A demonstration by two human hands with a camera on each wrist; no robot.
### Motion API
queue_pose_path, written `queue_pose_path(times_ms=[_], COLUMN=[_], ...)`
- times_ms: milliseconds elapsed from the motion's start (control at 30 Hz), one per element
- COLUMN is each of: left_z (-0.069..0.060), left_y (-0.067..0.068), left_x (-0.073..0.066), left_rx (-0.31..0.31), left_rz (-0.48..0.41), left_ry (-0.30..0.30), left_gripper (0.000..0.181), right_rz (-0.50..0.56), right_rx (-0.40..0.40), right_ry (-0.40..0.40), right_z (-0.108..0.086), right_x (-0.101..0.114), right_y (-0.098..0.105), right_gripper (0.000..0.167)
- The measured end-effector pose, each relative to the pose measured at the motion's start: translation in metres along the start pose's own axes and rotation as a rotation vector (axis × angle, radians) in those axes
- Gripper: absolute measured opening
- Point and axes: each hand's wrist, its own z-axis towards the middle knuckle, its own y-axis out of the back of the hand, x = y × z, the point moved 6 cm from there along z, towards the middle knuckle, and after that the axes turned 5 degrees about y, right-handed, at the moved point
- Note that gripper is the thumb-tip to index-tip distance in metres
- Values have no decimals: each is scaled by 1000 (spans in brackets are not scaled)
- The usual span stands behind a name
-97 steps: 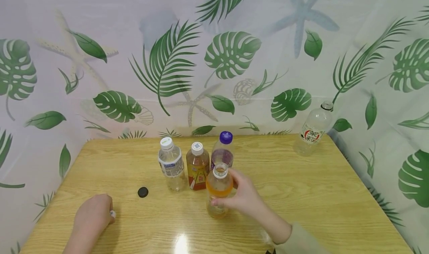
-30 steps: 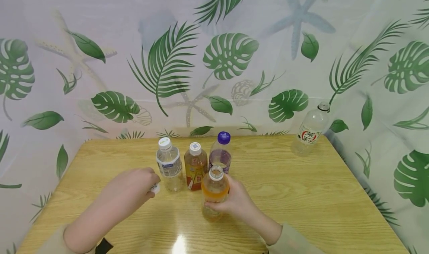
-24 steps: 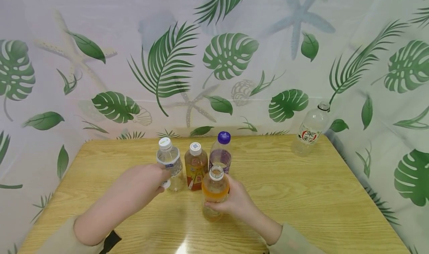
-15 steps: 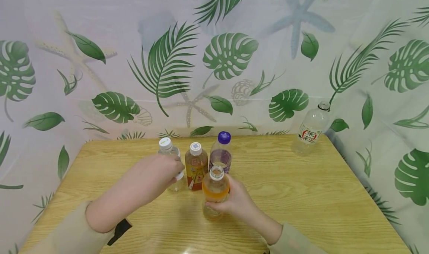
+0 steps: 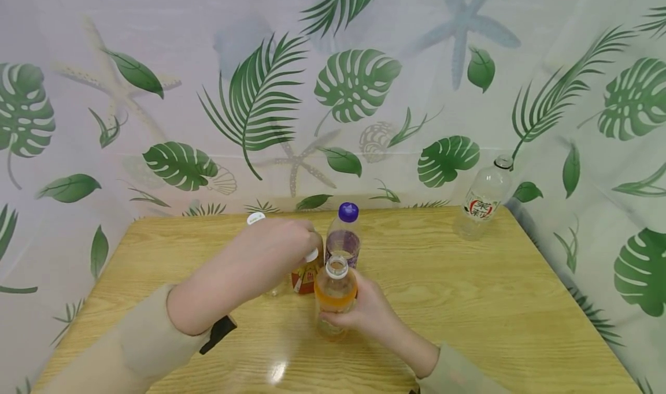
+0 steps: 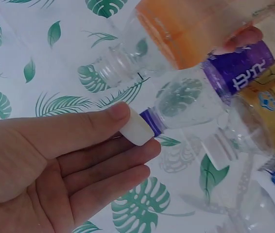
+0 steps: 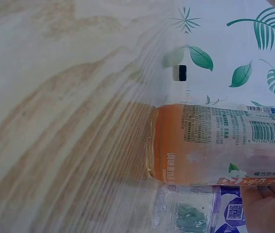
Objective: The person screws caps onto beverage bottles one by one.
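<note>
My right hand [image 5: 366, 307] grips an uncapped bottle [image 5: 335, 287] with an orange label, upright on the wooden table [image 5: 432, 278]. Between thumb and fingers, my left hand [image 5: 265, 261] pinches a white bottle cap [image 6: 137, 128]. In the head view this cap is just left of the open bottle mouth [image 5: 337, 263] and apart from it. Behind stands a purple-capped bottle [image 5: 344, 244]. The left hand and forearm partly cover a yellow-labelled bottle [image 5: 306, 279] and a clear bottle with a white cap [image 5: 255, 218].
A clear uncapped bottle [image 5: 481, 203] stands at the table's back right corner. Leaf-patterned cloth [image 5: 359, 88] hangs behind the table. A small black object [image 7: 182, 73] shows in the right wrist view.
My left hand has carried the white cap from the table's left side rightward, past the clear bottle, towards the orange-labelled bottle's mouth. The right hand keeps its grip, nearly still.
</note>
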Motion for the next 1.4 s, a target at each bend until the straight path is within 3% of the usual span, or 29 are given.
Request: queue_pose_path(times_ms=[267,500,833,1400], left_z=[14,18,18,15], left_y=[9,8,4,0], left_x=[-17,-23,-31,-36], left_rx=[18,93,82,16], left_rz=[43,0,56,74], left_ry=[-43,-16,-49,-78], left_gripper=[21,22,26,7], right_rz=[30,37,38,49], right_rx=[6,9,14,32], right_ry=[-9,-15,-17,13], right_z=[0,-1,-2,-1], right_x=[-3,-4,-4,-2], right_y=[-1,-2,-2,-2], right_gripper=[70,71,70,71])
